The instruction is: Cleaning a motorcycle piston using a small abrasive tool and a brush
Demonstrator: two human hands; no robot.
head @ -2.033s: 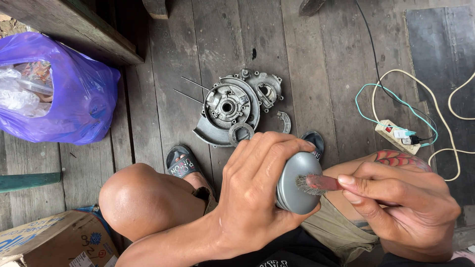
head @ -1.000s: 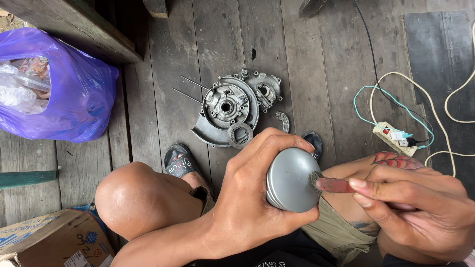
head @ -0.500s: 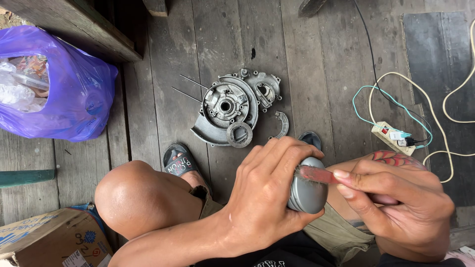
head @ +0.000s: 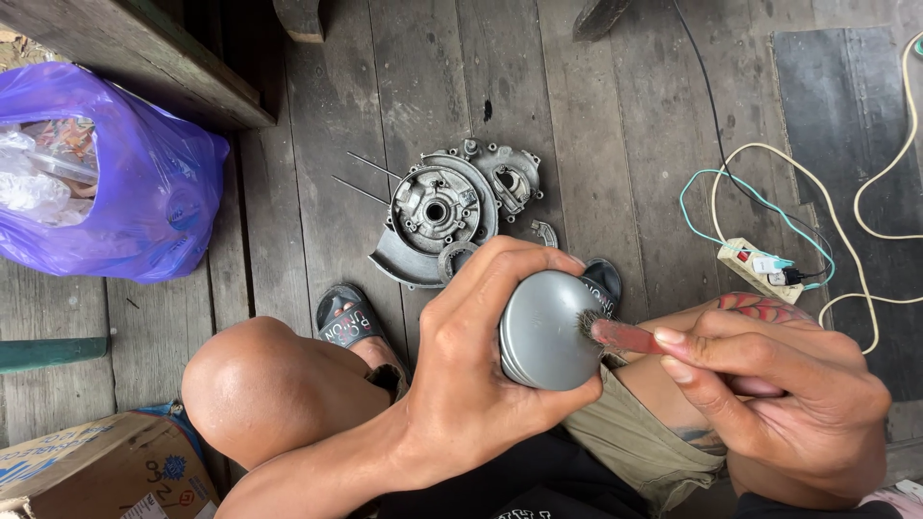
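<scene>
- Centrally, the left hand (head: 471, 384) wraps around a round grey metal part (head: 548, 330), fingers curled over its top edge and thumb pressed under it, so the grip is closed tight on the part.
- The grey metal part sits above the person's lap, between the two knees, with its smooth domed face turned up toward the camera.
- The right hand (head: 788, 404) pinches a small brush with a reddish handle (head: 630, 336) between thumb and fingers; its grip is pressed together on the handle.
- The brush's dark bristles touch the right edge of the grey part.
- On the wooden floor (head: 596, 115) just beyond the hands lies a grey engine casing (head: 442, 216), open side up, with two thin metal rods (head: 361, 178) beside it on the left.
- A small curved metal piece (head: 546, 233) lies just right of the casing.
- A purple plastic bag (head: 144, 192) with contents sits at the far left, well apart from the hands.
- A power strip (head: 755, 269) with white and green cables lies on the floor at the right.
- A cardboard box (head: 87, 476) shows at the lower left corner, near the left knee (head: 255, 384).
- A black sandal (head: 344, 317) shows just above that knee.
</scene>
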